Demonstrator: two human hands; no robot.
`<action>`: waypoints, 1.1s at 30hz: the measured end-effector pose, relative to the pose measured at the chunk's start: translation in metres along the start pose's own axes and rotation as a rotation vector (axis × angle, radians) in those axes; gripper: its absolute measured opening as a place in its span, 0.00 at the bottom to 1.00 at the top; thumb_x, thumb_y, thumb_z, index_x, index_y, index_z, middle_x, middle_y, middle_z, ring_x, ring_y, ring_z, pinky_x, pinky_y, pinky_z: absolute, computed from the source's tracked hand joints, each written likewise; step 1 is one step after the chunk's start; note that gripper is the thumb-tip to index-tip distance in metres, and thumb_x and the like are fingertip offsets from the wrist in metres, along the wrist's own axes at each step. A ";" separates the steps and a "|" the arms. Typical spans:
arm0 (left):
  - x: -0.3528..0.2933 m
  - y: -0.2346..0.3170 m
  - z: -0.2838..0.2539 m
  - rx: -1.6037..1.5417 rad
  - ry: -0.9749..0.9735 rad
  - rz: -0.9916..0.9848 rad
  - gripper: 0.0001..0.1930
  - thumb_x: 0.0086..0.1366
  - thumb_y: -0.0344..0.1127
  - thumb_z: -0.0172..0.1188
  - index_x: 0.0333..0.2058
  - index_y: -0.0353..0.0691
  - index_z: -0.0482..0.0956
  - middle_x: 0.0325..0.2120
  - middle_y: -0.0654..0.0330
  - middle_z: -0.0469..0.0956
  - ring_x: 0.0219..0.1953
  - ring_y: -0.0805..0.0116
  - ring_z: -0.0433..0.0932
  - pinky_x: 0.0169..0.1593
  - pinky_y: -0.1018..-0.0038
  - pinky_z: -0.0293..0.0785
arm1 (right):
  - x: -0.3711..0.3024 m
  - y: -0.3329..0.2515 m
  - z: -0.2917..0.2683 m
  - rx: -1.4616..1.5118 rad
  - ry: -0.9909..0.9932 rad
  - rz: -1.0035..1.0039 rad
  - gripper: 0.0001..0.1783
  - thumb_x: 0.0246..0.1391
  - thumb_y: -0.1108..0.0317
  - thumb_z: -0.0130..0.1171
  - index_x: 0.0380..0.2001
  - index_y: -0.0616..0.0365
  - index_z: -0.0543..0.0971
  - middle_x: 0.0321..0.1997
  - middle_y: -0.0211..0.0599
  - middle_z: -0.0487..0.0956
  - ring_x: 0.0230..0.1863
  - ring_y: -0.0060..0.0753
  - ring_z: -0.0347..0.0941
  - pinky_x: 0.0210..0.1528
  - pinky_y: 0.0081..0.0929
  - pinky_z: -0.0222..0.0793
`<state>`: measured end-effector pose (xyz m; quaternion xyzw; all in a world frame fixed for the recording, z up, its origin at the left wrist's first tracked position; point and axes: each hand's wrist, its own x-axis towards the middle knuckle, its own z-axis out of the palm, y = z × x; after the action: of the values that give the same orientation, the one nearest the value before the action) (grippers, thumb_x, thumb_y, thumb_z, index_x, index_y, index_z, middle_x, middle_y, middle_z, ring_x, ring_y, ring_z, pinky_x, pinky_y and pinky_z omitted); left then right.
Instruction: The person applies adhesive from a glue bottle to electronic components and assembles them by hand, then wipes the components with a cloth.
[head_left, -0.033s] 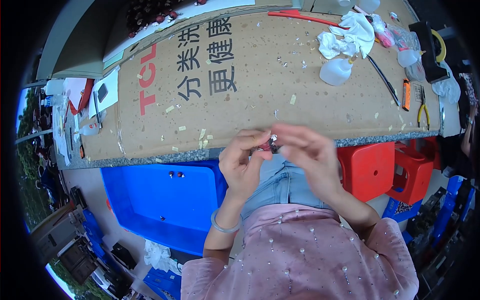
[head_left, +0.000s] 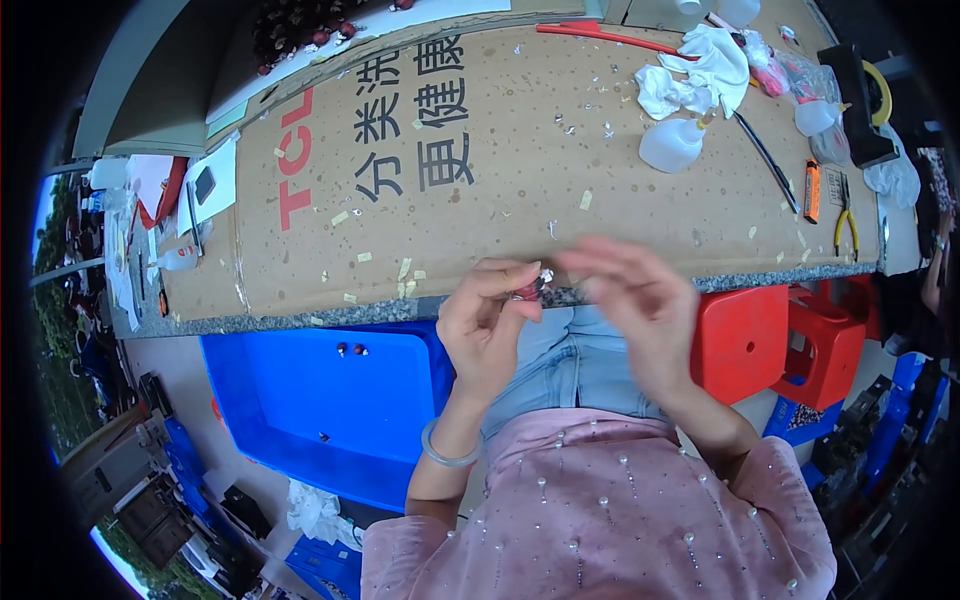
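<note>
Above the table's front edge, my left hand (head_left: 482,325) pinches a small dark red, roundish piece (head_left: 527,291) between thumb and fingertips. A crumpled silver foil bit (head_left: 546,275) shows at the top of that piece; the fingers cover much of the rest. My right hand (head_left: 645,305) is just to the right, apart from the piece. Its fingers are stretched out and blurred by motion, with no thing visible in them. A thin silvery scrap (head_left: 553,229) shows over the cardboard, close to the right fingertips.
Cardboard (head_left: 530,130) covers the table, with foil scraps and pale tape bits on it. A white squeeze bottle (head_left: 672,145), orange cutter (head_left: 812,192) and yellow-handled pliers (head_left: 847,225) lie at right. A blue bin (head_left: 320,400) holds several small dark pieces. Red stools (head_left: 742,345) stand at right.
My right hand has moved right, away from the red piece. A silvery scrap now shows near its fingertips. My left hand stays put, still pinching the piece.
</note>
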<state>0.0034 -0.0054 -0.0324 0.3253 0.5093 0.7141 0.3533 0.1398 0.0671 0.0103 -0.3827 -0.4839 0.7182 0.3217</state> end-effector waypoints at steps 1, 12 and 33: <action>0.000 0.000 -0.003 -0.003 0.005 0.002 0.10 0.53 0.20 0.62 0.35 0.30 0.75 0.29 0.53 0.76 0.26 0.70 0.75 0.32 0.78 0.74 | 0.004 0.001 -0.007 -0.089 0.170 -0.120 0.21 0.50 0.79 0.56 0.49 0.68 0.70 0.45 0.39 0.76 0.46 0.24 0.71 0.50 0.21 0.65; 0.007 -0.001 -0.004 -0.125 -0.064 -0.029 0.09 0.62 0.32 0.57 0.35 0.30 0.74 0.28 0.57 0.75 0.22 0.79 0.70 0.30 0.84 0.71 | 0.088 0.007 -0.063 -0.598 0.333 -0.491 0.26 0.46 0.71 0.64 0.49 0.63 0.69 0.41 0.37 0.75 0.43 0.24 0.69 0.45 0.22 0.64; 0.004 0.000 -0.003 0.013 -0.043 0.022 0.09 0.62 0.33 0.58 0.35 0.32 0.75 0.30 0.60 0.75 0.29 0.81 0.71 0.31 0.86 0.68 | -0.018 0.016 -0.039 -0.673 -0.048 -0.734 0.28 0.37 0.74 0.70 0.43 0.72 0.70 0.33 0.50 0.79 0.31 0.33 0.77 0.31 0.22 0.70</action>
<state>-0.0014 -0.0032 -0.0328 0.3485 0.5026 0.7075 0.3541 0.1810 0.0644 -0.0101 -0.2528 -0.7990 0.3703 0.4007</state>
